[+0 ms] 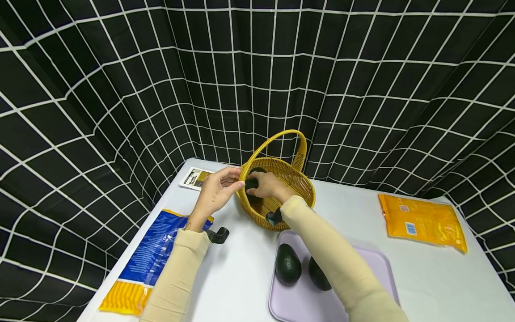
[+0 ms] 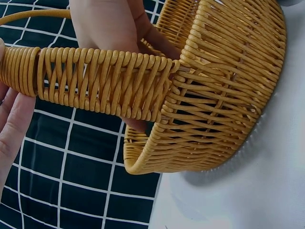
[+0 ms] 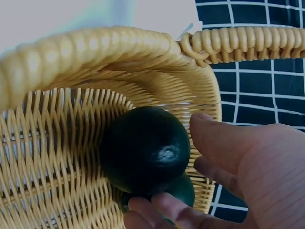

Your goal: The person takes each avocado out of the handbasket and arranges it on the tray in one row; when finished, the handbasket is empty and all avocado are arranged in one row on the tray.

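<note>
A yellow wicker basket [image 1: 281, 219] with a tall handle stands near the back of the table. My left hand [image 1: 217, 190] pinches the left side of the handle [image 2: 100, 81] between thumb and fingers. Inside the basket is my right hand [image 1: 267, 184], its fingers spread around a dark green avocado [image 3: 145, 150]. In the right wrist view a gap shows between thumb and avocado, while fingertips [image 3: 164, 202] meet its lower edge. A second avocado [image 3: 183, 193] lies beneath it, partly hidden.
A lilac tray [image 1: 378, 264] in front bears two avocados, one left [image 1: 288, 264] and one partly behind the right sleeve [image 1: 318, 275]. A blue-and-yellow packet [image 1: 149, 250] lies left, an orange packet [image 1: 422, 222] right, and a small white-and-brown packet [image 1: 196, 178] back left.
</note>
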Demonstrator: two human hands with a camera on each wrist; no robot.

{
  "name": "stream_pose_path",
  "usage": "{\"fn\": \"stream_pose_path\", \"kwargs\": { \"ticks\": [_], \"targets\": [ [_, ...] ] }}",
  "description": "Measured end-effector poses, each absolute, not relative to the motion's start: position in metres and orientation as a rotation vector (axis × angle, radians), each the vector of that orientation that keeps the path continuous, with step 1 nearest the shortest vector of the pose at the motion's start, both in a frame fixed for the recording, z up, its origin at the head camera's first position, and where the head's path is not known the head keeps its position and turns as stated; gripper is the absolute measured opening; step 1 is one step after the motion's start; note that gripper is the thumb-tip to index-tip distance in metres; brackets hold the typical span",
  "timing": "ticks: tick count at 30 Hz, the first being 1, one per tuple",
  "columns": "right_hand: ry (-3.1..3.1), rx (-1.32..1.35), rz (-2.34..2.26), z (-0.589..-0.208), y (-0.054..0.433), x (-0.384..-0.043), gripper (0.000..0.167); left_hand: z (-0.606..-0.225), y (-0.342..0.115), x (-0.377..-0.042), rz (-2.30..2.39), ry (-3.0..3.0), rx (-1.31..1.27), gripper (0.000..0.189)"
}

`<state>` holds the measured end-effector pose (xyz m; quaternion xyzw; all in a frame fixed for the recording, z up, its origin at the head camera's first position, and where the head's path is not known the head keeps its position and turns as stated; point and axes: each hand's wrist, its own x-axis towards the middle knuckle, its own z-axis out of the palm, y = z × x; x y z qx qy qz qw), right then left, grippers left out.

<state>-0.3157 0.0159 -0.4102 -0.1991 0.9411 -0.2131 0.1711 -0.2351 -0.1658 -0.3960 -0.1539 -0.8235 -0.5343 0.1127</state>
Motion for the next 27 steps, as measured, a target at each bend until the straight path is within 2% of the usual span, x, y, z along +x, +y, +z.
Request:
{"fn": "stream_pose_path", "kwargs": {
  "ticks": [27],
  "targets": [
    [2.716, -0.582, -0.6, -0.424, 0.013, -0.321, 0.047, -0.397, -0.166, -0.236, -1.572, -2.407, -0.454, 0.03]
  ]
}}
